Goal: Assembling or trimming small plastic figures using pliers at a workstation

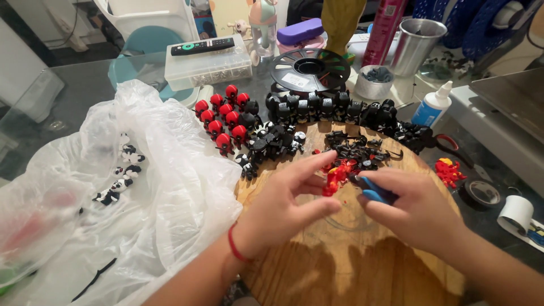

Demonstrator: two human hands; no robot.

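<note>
Blue tool (375,191) mostly hidden in right hand (416,211); red piece (331,186) blurred.

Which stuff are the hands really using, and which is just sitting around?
In use: left hand pinching a red-orange piece; right hand with blue-handled tool; wooden board; black parts pile.

Lying about: remote; glue bottle; filament spool; plastic bag.

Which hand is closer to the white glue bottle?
Right. The right hand, holding a blue-handled tool, sits below and left of the glue bottle. The left hand is farther away to the left, across the wooden board.
</note>
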